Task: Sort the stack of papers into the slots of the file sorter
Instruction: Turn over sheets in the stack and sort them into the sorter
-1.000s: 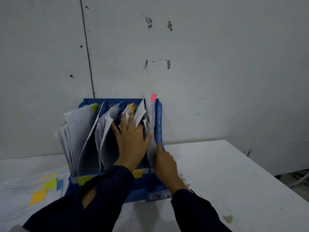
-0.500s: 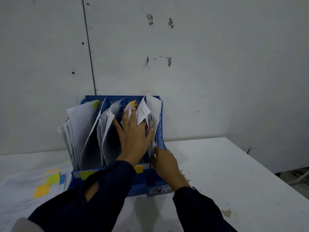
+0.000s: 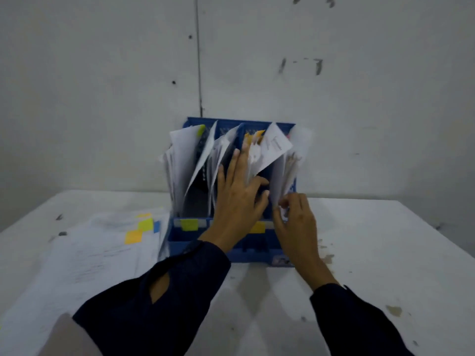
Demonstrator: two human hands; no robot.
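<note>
Underneath, white stained table [image 3: 385,253], grey wall [image 3: 102,86]; left hand [image 3: 239,199] spread, right hand [image 3: 295,222] pinching papers [image 3: 282,176].

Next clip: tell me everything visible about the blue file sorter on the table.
The file sorter is blue, plastic by its look, upright at the back of the white table against the wall. Dividers split it into slots crammed with leaning white papers, some with coloured tabs. Yellow sticky labels mark its front rail. The left hand lies flat on papers in the middle slots; the right hand pinches sheets in the rightmost slot. Loose papers lie beside it.
</note>
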